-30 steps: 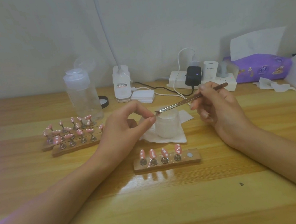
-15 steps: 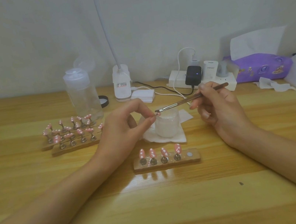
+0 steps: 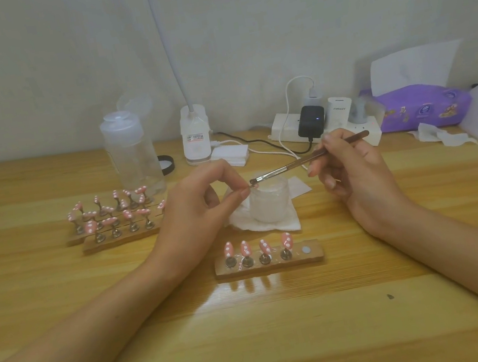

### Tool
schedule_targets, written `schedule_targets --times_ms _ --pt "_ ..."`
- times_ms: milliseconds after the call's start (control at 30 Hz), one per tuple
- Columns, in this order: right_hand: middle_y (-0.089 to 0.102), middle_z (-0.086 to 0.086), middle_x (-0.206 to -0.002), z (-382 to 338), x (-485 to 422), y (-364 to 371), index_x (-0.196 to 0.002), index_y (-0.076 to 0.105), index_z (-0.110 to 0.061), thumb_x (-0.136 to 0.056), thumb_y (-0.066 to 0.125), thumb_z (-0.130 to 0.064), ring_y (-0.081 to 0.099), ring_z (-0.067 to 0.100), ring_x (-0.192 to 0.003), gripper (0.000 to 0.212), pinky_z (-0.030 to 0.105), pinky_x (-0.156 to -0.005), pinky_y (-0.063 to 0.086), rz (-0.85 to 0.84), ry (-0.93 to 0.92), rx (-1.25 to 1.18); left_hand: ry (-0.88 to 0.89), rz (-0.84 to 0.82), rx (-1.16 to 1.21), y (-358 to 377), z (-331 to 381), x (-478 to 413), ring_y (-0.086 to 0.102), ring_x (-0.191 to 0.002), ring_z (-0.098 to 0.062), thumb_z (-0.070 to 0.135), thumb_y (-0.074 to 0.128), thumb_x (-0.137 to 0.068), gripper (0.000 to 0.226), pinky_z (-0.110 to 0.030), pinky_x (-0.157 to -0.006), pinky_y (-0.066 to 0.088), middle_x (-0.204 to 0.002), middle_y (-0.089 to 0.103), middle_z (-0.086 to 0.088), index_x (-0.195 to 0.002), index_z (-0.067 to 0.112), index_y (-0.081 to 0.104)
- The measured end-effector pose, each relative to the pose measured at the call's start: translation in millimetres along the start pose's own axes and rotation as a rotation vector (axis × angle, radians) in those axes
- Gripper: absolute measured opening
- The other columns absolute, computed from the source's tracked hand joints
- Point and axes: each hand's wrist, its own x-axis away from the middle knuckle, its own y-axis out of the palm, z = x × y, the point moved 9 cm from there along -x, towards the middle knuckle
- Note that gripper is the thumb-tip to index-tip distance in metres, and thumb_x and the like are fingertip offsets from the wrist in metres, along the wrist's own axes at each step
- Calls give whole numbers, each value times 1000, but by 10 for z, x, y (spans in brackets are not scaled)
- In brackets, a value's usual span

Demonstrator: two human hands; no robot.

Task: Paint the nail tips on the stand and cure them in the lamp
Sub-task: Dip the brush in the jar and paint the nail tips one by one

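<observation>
1. Above the small frosted white jar [image 3: 269, 204]: no real shift over the last second. Still pinching a tiny pinkish nail tip [image 3: 253, 187] between thumb and forefinger of left hand [image 3: 201, 205]. Still gripping the thin brown-handled brush with metal ferrule [image 3: 306, 160] pen-style in right hand [image 3: 351, 169], bristles touching that tip.
2. Reading that as one slow stroke in progress, not a dip or a reposition. Fine detail work, probably.
3. Task state, judged: painting the fifth tip off-stand.
   - On the near light-wood stand [image 3: 315, 254]: four pink tips with white dots [image 3: 246, 248] upright on their pegs, fifth spot just a bare silver disc [image 3: 306, 250].
   - Left of the left hand: two more wooden stands [image 3: 122, 240] loaded with similar dotted tips.
   - No sign of curing yet for the near row.
4. Lamp: white gooseneck lamp [image 3: 196, 139] at the back by the wall, well apart from the near stand. Cannot tell whether that serves as the curing lamp.
5. Containers:
   - Frosted jar: lid off, sitting on a folded white tissue [image 3: 270, 228]. Whitish inside, level unreadable.
   - Tall clear plastic bottle [image 3: 132, 160] behind the left stands: cap looks flipped up. Clear liquid or nothing inside, cannot tell.
   - Purple tissue pack [image 3: 426, 105] far right: white sheet sticking out of the top.
6. Risk, judged: working seemingly right over the open jar, so a drip or a dropped tip into it is possible.
</observation>
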Motion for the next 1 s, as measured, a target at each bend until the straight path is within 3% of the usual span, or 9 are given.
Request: schedule_targets --times_ms 200,500,700,867,1000 --pt "67 3 -62 5 -13 -51 -77 56 -18 -102 51 -23 43 7 -42 25 16 -38 29 39 4 -30 -6 -6 6 4 5 -1 54 -59 -21 20 74 -88 9 -27 -65 48 -90 65 17 -82 22 67" --pt "67 3 -62 3 -21 -53 -74 57 -21 -102 51 -23 41 8 -42 29 16 -39 28 38 -11 -36 -15 -16 36 23 -7 0 55 -57 -25 17 73 -89 10 -41 -68 51 -87 67 16 -83 20 66" --pt "66 3 -59 21 -14 -73 -76 55 -18 -102 50 -21 40 7 -39 27 16 -37 27 63 1 -5 -32 -25 53 29 -21 0 55 -56 -26 18 72 -90 10 -43 -67 51 -87 67 15 -83 21 65" --pt "67 3 -62 -36 0 -3 -71 58 -26 -103 50 -24 41 8 -42 33 16 -40 29 -3 -50 -5 -33 -31 62 30 -21 8 53 -55 -26 19 71 -90 11 -43 -62 51 -91 69 14 -82 23 65" --pt "66 4 -60 -12 -3 -45 -75 55 -20 -103 49 -20 40 9 -40 29 17 -39 28 37 -37 38 -46 -31 79 37 -43 3 51 -55 -29 18 72 -90 13 -38 -57 48 -91 69 14 -81 24 65"
